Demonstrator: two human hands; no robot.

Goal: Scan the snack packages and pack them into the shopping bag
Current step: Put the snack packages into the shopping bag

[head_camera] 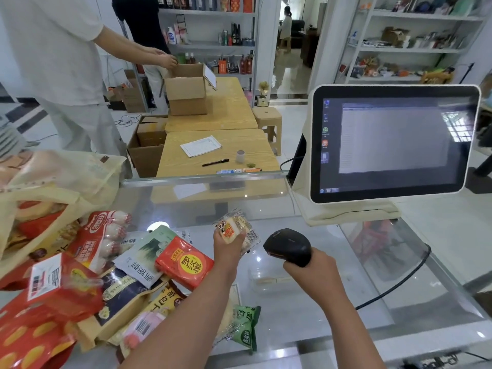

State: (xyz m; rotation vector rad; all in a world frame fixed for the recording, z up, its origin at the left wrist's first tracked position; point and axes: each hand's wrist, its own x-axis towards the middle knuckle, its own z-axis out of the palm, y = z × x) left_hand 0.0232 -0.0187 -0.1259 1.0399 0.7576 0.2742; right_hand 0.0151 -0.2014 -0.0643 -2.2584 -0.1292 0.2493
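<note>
My left hand [226,247] holds up a small clear-wrapped snack packet [237,229] over the glass counter, its barcode end turned to the right. Just right of it, my right hand [310,266] grips a black handheld barcode scanner [287,246] whose window faces the packet. A pile of several snack packages [106,272] lies on the counter's left side, among them a red square packet [185,261] and a green one [246,328]. The cream cloth shopping bag [61,179] stands at the far left with red packages showing inside it.
A point-of-sale touchscreen [394,142] stands at the right on the glass counter [306,310], and the scanner's black cable [399,286] trails right. Beyond the counter are wooden tables with paper and a pen, cardboard boxes, shelves, and a person in white at the left.
</note>
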